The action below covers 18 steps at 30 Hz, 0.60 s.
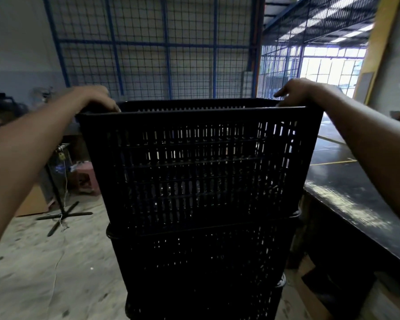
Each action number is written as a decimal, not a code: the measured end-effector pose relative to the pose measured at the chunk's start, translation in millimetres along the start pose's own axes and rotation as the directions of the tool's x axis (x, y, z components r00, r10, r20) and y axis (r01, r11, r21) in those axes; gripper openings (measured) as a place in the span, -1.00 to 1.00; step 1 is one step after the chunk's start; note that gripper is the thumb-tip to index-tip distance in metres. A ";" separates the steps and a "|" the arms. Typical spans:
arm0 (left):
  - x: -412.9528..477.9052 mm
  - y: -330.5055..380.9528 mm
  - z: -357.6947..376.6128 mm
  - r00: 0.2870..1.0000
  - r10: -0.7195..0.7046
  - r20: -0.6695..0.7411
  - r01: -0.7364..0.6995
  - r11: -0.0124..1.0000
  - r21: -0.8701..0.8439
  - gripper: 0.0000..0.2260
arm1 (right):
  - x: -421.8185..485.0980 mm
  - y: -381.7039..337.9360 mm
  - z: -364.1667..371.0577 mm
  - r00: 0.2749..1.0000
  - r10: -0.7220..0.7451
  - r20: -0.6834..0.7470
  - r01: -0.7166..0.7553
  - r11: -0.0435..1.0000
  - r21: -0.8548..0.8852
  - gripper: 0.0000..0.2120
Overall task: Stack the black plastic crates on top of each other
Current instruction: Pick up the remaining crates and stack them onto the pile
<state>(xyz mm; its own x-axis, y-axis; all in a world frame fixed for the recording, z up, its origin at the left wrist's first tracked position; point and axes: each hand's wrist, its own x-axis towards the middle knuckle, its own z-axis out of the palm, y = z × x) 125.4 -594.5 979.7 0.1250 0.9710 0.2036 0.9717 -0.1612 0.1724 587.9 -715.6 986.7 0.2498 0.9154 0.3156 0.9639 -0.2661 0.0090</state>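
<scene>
A stack of black slotted crates stands in the middle of the floor (44,262), close in front of the person. The top crate (199,167) sits on the crate below (201,257), its base just inside that one's rim, and it looks a touch tilted, though the wide lens may be bending it. A third crate (194,306) shows at the bottom of the stack, cut off by the frame.

Both arms reach forward to the top crate's upper rim. The left hand (95,100) rests on the far left corner with its fingers curled down over the edge, gripping the rim. The right hand (296,92) is on the far right corner, fingers laid along the rim; whether it is clasping or only resting there I cannot tell, as the hand is blurred.

To the right, just beside the stack, runs a dark glossy table (346,195). On the left, well apart, a black stand (64,215) with crossed feet sits on the floor, with a pink stool (86,176) farther back. A blue wire-mesh fence (153,47) fills the far side.
</scene>
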 end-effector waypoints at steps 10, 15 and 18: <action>3.3 14.8 0.1 0.978 0.038 0.205 -0.036 0.999 -0.016 -0.64 | -1.1 -7.2 8.6 0.935 0.032 0.353 -0.104 0.977 0.187 -0.46; 3.3 14.8 10.2 0.994 0.027 0.102 -0.024 0.999 -0.034 -0.48 | 6.5 1.7 14.8 0.963 0.006 0.270 -0.045 0.989 0.140 -0.43; 6.4 13.1 11.6 0.997 0.016 0.077 -0.012 0.999 -0.051 -0.50 | 7.4 3.6 18.3 0.964 -0.028 0.263 -0.018 0.985 0.169 -0.69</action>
<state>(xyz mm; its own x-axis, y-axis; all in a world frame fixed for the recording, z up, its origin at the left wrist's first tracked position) 141.2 -588.4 972.0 0.1553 0.9791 0.1315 0.9586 -0.1815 0.2192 594.9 -704.3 971.7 0.2382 0.9697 0.0546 0.9611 -0.2272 -0.1572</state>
